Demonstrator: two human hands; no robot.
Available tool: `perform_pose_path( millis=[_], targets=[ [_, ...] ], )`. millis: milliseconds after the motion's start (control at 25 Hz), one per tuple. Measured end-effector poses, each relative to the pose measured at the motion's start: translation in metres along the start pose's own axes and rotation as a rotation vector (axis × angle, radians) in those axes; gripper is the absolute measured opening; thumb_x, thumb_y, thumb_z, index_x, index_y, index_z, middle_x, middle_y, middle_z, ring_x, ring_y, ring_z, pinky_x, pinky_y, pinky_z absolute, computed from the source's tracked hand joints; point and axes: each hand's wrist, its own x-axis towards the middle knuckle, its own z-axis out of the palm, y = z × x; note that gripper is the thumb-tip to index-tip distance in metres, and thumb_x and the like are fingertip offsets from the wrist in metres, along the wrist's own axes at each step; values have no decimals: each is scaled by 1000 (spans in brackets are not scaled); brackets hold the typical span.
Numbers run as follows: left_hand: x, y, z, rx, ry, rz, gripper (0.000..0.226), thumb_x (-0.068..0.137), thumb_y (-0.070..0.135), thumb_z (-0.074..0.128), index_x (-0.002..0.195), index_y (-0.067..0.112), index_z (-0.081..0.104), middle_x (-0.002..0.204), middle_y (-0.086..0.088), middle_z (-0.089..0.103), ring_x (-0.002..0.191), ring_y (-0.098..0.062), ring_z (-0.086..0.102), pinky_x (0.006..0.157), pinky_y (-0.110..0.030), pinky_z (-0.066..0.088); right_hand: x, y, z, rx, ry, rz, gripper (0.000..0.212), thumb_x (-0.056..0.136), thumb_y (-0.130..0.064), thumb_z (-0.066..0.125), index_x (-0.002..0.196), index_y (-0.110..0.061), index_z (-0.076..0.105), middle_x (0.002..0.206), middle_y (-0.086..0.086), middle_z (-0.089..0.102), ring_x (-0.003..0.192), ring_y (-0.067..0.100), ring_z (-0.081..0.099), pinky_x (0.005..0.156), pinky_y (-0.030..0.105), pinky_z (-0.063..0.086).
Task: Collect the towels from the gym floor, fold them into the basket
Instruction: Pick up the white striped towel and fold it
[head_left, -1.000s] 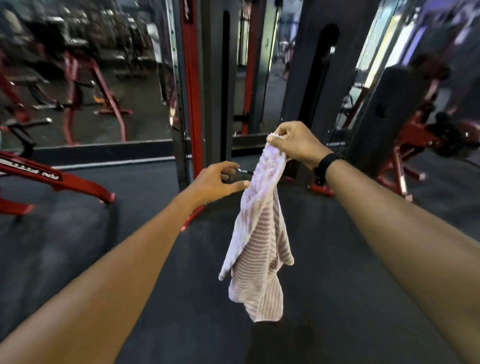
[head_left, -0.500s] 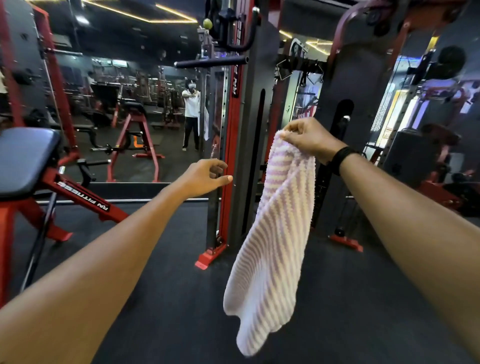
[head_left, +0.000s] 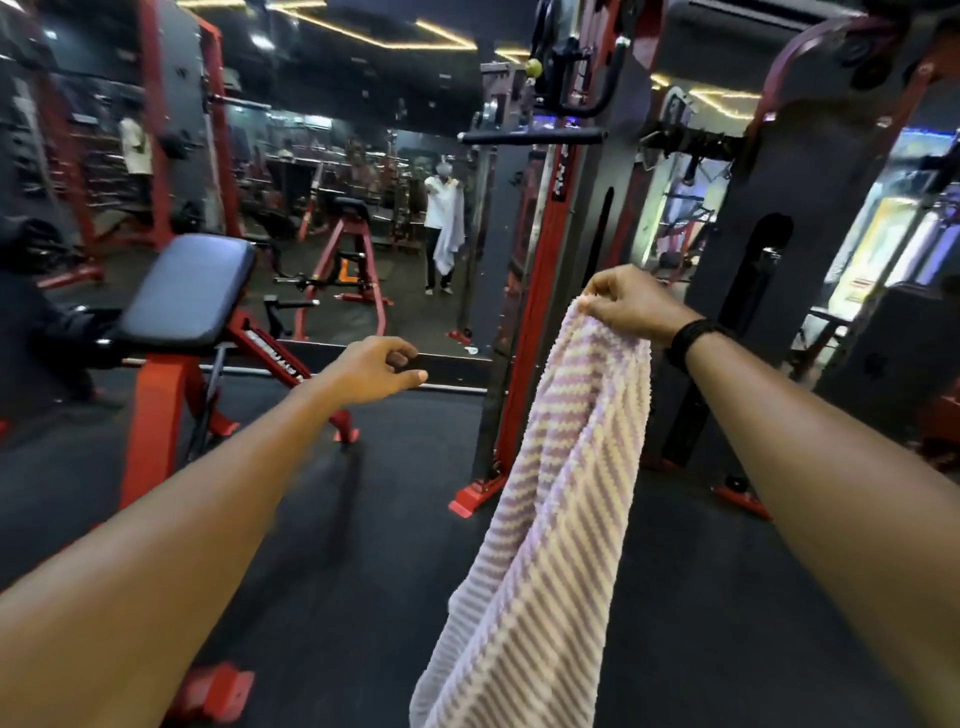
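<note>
- Right hand (head_left: 631, 306), centre right of frame, pinched the top edge of the towel (head_left: 550, 519) between curled fingers and thumb.
- Towel hung free from that pinch, striped pink and cream, and ran down past the bottom edge of the frame, clear of the floor (head_left: 363, 545) as far as could be seen.
- Left hand (head_left: 376, 371), centre of frame, was held out well apart from the towel with fingers loosely curled and grasping nothing.
- Basket not in view; no other towels seen on the floor.
- A padded bench (head_left: 189, 293) stood at left of frame and a red machine post (head_left: 535, 312) at centre, behind the towel.
- Step in hand, as judged: spreading the towel out for folding.
- To do it well: the left hand ought to take the free top corner level with the right one, so that the top edge pulls straight and the cloth hangs flat.
- Risk: the towel hung bunched and twisted, so a grab lower down would probably fold it crooked.
- Better to keep it lifted off the floor while the halves are brought together.
</note>
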Motion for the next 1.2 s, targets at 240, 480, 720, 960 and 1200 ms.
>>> perform_pose_path(
  millis=[240, 480, 720, 960, 1200],
  targets=[
    [-161, -46, -83, 129, 186, -203, 24, 83, 27, 73, 102, 13, 64, 92, -3, 66, 86, -14, 62, 78, -17, 48, -42, -103, 53, 15, -175, -276, 17, 92, -20, 61, 81, -9, 68, 76, 3, 62, 74, 13, 53, 67, 26, 39],
    [-383, -55, -168, 265, 336, -527, 40, 82, 36, 73, 115, 14, 66, 107, -6, 68, 96, -19, 63, 89, -28, 47, -116, -237, 109, 164, -298, -578, 17, 91, -15, 61, 77, -6, 65, 75, 7, 62, 73, 16, 51, 69, 31, 40],
    [-596, -52, -244, 331, 489, -770, 43, 84, 38, 71, 119, 14, 63, 111, -3, 65, 105, -19, 62, 95, -26, 44, -217, -368, 161, 129, -387, -800, 15, 92, -13, 60, 79, -6, 64, 80, 12, 61, 81, 21, 53, 73, 28, 37],
    [-781, -59, -299, 293, 643, -910, 47, 84, 35, 71, 122, 9, 61, 112, -3, 63, 105, -18, 61, 96, -30, 47, -302, -490, 204, 99, -434, -884, 22, 90, -14, 61, 68, -16, 60, 77, 9, 60, 80, 21, 54, 73, 26, 32],
    [-955, -96, -353, 274, 670, -1010, 49, 83, 39, 71, 125, 15, 60, 120, -4, 63, 108, -17, 60, 97, -36, 48, -402, -620, 262, 147, -504, -896, 21, 90, -16, 62, 69, -17, 60, 78, 10, 62, 84, 26, 58, 76, 27, 36]
  ],
)
